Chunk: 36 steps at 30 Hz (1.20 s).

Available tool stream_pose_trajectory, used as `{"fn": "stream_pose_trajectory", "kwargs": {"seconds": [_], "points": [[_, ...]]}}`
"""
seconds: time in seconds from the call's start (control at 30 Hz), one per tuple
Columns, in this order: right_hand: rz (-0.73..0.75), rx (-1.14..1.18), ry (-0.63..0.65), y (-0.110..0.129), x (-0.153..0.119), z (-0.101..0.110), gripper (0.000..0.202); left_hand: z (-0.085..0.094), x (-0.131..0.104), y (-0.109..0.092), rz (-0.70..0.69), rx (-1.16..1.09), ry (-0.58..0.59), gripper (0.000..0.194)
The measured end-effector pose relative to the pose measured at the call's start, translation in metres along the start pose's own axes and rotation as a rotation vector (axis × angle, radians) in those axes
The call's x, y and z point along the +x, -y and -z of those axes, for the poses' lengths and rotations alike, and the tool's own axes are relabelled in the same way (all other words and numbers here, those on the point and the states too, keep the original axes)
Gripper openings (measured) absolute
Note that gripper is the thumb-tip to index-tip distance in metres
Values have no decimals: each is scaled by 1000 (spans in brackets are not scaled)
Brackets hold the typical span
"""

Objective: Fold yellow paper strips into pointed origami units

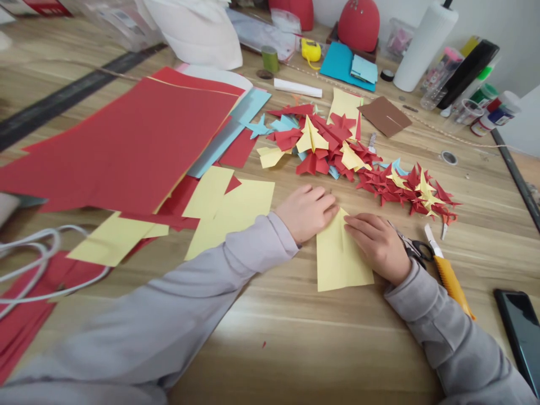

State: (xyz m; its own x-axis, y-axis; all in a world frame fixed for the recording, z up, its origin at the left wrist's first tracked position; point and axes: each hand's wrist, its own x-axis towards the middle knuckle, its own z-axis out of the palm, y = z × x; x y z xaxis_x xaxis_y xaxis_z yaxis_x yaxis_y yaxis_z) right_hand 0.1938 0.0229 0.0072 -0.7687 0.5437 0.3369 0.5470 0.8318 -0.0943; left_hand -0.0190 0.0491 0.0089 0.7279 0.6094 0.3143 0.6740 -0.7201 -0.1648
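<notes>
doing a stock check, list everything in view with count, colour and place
folded paper pieces: many, red, yellow, blue, beyond hands
worked sheet: one, yellow, at hands
large sheets: several, red, left
loose sheets: several, yellow, left
brown sheet: one, behind pile
scissors: one, black, right
cutter: one, orange, right
phone: one, black, far right
tape measure: one, yellow, back
cable: white, left, count unclear
containers: several, mixed, back right
table: one, wood-brown, underneath
left hand, right hand: both at worked sheet
</notes>
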Motion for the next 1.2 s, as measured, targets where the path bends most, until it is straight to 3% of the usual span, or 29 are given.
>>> {"fn": "stream_pose_trajectory", "kwargs": {"seconds": [0.47,1.2], "points": [[7,-26,-18,1,2,0,24,-4,-1,0,-29,108,-116,24],[29,-37,-35,2,2,0,25,-7,-2,0,-17,106,-141,23]]}}
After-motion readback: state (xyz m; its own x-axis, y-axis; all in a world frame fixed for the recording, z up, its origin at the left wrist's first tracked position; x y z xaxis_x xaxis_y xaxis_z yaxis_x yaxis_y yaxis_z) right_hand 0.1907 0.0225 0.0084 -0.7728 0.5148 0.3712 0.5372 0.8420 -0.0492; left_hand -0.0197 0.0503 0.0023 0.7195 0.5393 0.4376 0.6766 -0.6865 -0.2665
